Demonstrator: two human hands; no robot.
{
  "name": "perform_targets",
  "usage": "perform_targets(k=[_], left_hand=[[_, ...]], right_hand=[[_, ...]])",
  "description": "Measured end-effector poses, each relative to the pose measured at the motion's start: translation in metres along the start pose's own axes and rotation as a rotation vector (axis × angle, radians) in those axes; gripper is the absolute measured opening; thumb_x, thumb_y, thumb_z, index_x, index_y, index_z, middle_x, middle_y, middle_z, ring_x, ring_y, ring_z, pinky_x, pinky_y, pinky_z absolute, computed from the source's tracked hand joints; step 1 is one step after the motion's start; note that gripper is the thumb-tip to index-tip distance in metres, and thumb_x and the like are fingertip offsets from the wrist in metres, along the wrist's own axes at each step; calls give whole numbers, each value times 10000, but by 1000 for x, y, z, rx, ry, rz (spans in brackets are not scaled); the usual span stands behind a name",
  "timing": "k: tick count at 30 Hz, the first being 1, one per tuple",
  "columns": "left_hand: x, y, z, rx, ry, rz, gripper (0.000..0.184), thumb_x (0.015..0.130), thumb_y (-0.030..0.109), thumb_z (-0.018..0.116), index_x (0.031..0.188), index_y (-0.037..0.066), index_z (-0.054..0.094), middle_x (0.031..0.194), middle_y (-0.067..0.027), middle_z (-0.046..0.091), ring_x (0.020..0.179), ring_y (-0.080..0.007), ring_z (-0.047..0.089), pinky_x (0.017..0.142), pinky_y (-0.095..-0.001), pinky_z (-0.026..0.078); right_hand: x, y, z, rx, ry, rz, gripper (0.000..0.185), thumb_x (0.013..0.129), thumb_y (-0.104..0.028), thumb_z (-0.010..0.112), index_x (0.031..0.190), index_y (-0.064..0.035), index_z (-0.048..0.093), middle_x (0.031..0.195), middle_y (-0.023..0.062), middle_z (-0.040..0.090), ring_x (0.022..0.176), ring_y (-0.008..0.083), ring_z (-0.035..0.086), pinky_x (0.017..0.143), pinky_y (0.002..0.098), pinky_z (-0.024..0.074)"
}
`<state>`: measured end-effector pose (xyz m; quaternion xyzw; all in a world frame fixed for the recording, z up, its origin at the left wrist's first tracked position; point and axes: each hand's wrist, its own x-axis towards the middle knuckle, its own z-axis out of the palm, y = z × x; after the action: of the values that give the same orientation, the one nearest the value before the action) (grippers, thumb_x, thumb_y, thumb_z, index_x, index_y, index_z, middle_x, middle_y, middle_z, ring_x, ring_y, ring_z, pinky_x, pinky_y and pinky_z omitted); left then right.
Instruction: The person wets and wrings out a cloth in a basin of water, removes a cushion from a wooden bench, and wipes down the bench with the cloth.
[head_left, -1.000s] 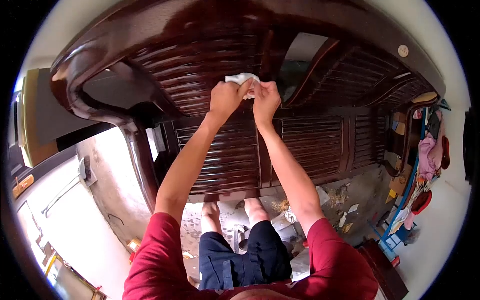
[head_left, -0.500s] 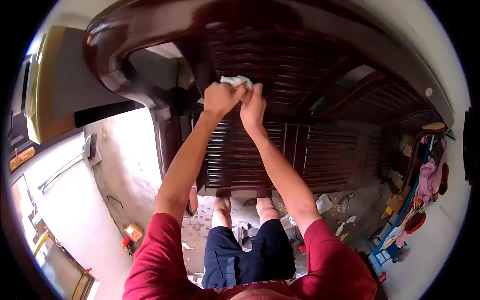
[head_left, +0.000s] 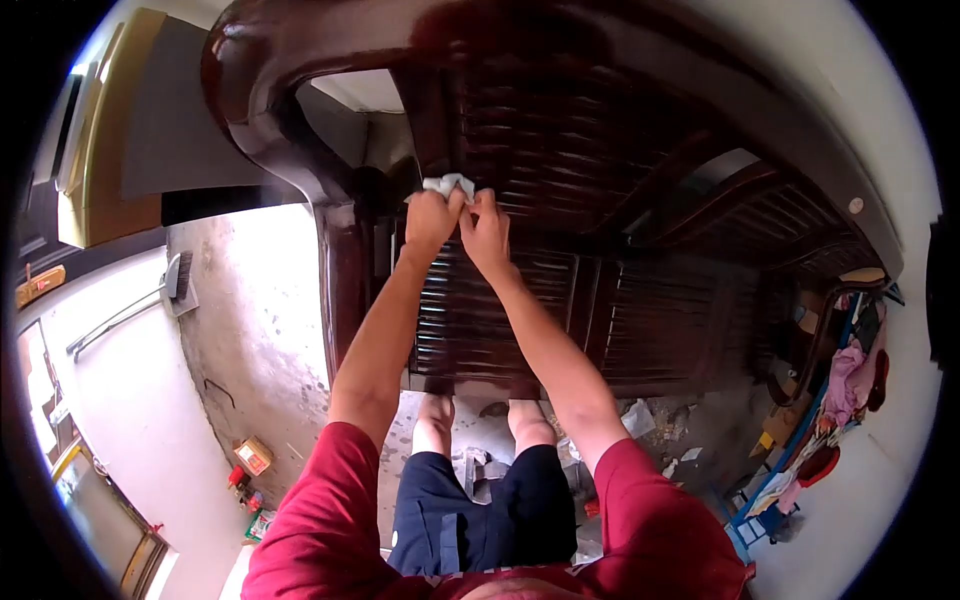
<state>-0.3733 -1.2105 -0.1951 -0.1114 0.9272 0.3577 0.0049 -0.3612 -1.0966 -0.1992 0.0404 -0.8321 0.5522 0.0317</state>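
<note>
A crumpled white cloth (head_left: 448, 186) is bunched at the tops of both hands, in front of the slatted backrest of a dark, glossy wooden bench (head_left: 545, 150). My left hand (head_left: 430, 222) is closed around the cloth's near side. Beside it, my right hand (head_left: 485, 232) pinches the cloth's right end with bent fingers. Both hands are over the lower left part of the backrest, above the slatted seat (head_left: 490, 320). Whether the cloth touches the wood is hidden by the hands.
The curved armrest (head_left: 235, 90) rises at upper left. A broom (head_left: 180, 275) leans by the left wall, and a small box (head_left: 254, 456) lies on the floor below. On the right, a blue-framed rack (head_left: 790, 440) carries clothes. Debris (head_left: 680, 460) litters the floor under the bench.
Both hands and the cloth have moved down and slightly left along the backrest. The view has shifted a little, so the bench appears further right at its left end.
</note>
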Motion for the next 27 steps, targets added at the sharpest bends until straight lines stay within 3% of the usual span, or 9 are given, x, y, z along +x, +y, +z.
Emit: perform_targets(k=[4,6,10,14,17,19,24,26,27], left_hand=[[-15,-34,19,-49,-118,-171,494,830,387,554,732,-89,647,743,-312,611,761,-467,616,714,-504,499],[-26,-53,23,-4,-188,-274,517,841,413,508,799,-81,655,801,-323,614,826,-478,604,749,-501,486],[-37,-85,42,65,-350,-253,461,886,384,445,879,-23,661,851,-315,614,873,-479,587,787,-512,463],[-40,-122,69,440,-364,81,447,907,375,449,798,-4,659,826,-282,642,834,-457,610,765,-511,484],[-37,-83,50,369,-501,-71,446,904,365,457,794,-11,669,824,-272,648,825,-440,621,770,-499,494],[-36,-80,60,492,-554,243,441,895,351,474,786,-23,682,820,-263,652,818,-423,632,778,-478,508],[-37,-42,104,430,-632,220,426,897,334,481,815,-31,684,824,-262,654,815,-420,636,775,-472,513],[-38,-21,125,284,-659,210,445,910,344,467,820,-34,683,841,-270,650,840,-430,631,786,-485,504],[-39,0,130,216,-657,198,467,921,360,451,835,-39,678,852,-280,645,856,-442,624,789,-499,497]], right_hand=[[-21,30,14,-14,-117,80,201,824,-43,652,906,-8,472,781,188,593,797,430,610,624,438,487],[-35,44,20,-2,-279,159,255,846,-102,648,1011,1,483,951,229,621,942,442,588,742,473,484],[-53,83,36,-38,-520,350,422,886,-184,619,1230,-7,451,1189,261,565,1108,445,532,916,474,443],[-58,103,34,93,-628,404,589,885,-154,612,1391,-14,346,1403,234,419,1307,373,405,1070,398,349],[-70,115,41,110,-587,405,636,890,-129,590,1433,-5,283,1492,218,294,1372,355,313,1117,386,289],[-73,109,29,123,-520,379,630,894,-125,583,1437,-13,283,1483,214,316,1361,344,337,1108,381,300],[-75,151,-12,256,-564,552,658,945,-114,509,1497,-46,157,1537,189,218,1406,339,250,1112,380,288],[-83,169,-34,346,-310,465,487,904,-42,547,1361,-46,381,1330,148,502,1232,241,482,1009,323,377],[-82,159,-55,287,-229,426,392,898,-5,532,1276,-29,433,1267,131,531,1191,229,503,988,321,390]])
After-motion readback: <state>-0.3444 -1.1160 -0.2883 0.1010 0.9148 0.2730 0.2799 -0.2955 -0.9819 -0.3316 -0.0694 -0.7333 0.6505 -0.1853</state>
